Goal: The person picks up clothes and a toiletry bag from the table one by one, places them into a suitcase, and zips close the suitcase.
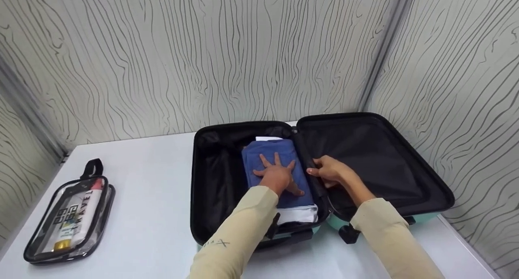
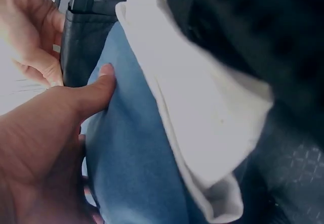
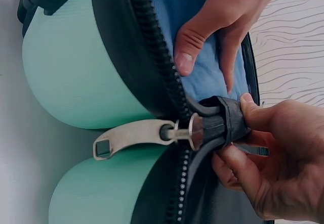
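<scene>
An open suitcase with a mint-green shell and black lining lies on the table. In its left half is a folded blue cloth, with folded white fabric showing at its near end. My left hand presses on the blue cloth, fingers spread wide. Along the middle, beside the cloth, my right hand pinches a black fabric edge between thumb and fingers. Just below that edge, in the right wrist view, a metal zipper pull hangs over the green shell.
A clear toiletry pouch with black trim stands at the left of the white table, bottles inside. The suitcase's other half lies open on the right. Patterned wall panels rise behind and at both sides.
</scene>
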`<state>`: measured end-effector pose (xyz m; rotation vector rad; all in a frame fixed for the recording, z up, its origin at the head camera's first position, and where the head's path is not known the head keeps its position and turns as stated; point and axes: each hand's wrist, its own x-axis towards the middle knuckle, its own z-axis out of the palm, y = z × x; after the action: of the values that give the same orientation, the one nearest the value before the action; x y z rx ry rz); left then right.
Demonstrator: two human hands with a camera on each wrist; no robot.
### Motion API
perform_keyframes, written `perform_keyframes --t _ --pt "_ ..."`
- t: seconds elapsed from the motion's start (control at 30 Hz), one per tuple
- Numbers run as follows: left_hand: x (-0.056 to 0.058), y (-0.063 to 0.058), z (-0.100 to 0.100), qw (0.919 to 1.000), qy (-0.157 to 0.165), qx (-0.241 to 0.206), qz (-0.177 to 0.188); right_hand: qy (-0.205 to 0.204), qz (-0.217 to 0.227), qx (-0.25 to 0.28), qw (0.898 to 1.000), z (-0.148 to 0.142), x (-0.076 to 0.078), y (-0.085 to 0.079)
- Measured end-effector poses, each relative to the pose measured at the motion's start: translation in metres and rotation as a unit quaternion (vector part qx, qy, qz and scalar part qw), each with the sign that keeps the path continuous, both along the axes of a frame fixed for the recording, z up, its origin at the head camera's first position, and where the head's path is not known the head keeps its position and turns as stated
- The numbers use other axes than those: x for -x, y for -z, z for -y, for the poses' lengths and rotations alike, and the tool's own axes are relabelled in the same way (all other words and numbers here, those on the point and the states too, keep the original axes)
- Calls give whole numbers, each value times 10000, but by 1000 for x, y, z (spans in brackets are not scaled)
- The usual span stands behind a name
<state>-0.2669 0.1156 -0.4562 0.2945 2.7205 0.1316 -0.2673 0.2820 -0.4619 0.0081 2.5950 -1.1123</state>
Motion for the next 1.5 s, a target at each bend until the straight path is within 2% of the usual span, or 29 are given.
perform_keyframes --t 0.27,0.5,0.6,0.73,0.83,1.0,1.1,1.23,1.37,1.5 --pt "0 -8 9 9992 211 -289 201 -27 89 -2 10000 0 -3 0" --pt "0 -4 2 9994 336 123 -16 95 125 -101 9998 -1 -1 -2" --pt "4 -6 13 9989 471 -41 38 85 124 -68 9999 5 2 -3" --pt "8 -15 35 9957 877 -301 -5 -25 79 -29 10000 5 5 -5" --pt "2 -21 48 9923 1140 -459 -141 -99 58 4 9999 1 4 -5" --pt "-20 -27 72 9850 1428 -905 -346 -240 53 88 9997 -5 1 -1" --pt "-31 -30 87 9763 1617 -1317 -575 -214 81 163 9996 -10 1 -1" --pt "-45 -33 116 9582 1736 -2000 -1082 -211 43 104 9997 -12 2 0" --pt "-58 -34 152 9326 1717 -2681 -1702 -257 13 72 9996 -9 4 1" --pt "-69 -29 189 9030 1537 -3211 -2407 -229 55 94 9997 -5 5 1"
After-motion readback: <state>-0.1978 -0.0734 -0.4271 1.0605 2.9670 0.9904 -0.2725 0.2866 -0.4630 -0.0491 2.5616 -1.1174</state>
